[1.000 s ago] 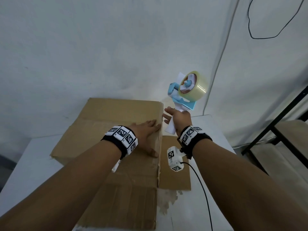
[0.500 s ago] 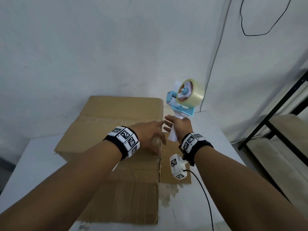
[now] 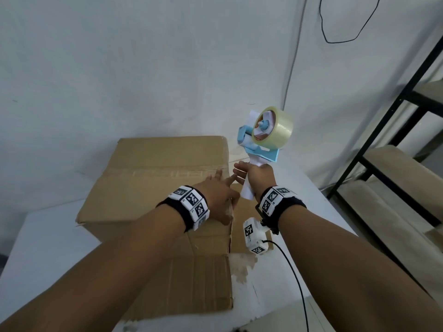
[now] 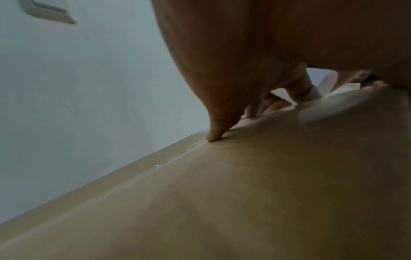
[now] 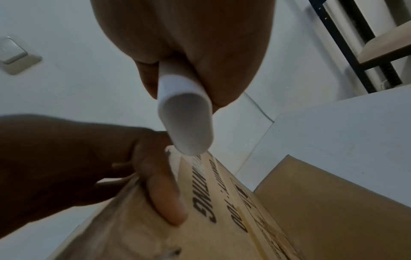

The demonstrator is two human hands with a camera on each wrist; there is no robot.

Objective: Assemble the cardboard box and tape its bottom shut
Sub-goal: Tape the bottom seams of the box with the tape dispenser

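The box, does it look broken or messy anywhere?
A little. The cardboard box has a creased, worn near flap, and torn brownish scraps stick to the white table beside that flap. An old tape strip already crosses the top seam.

The brown corrugated cardboard box (image 3: pixel 155 178) is showing a matt, creased surface, with a glossy strip of clear tape (image 3: pixel 165 172) shining along its seam. The pale blue-and-white plastic tape dispenser (image 3: pixel 257 144) is looking smooth, its clear tape roll (image 3: pixel 275 128) glossy. The white counter (image 3: pixel 275 283) is appearing matt and scuffed.
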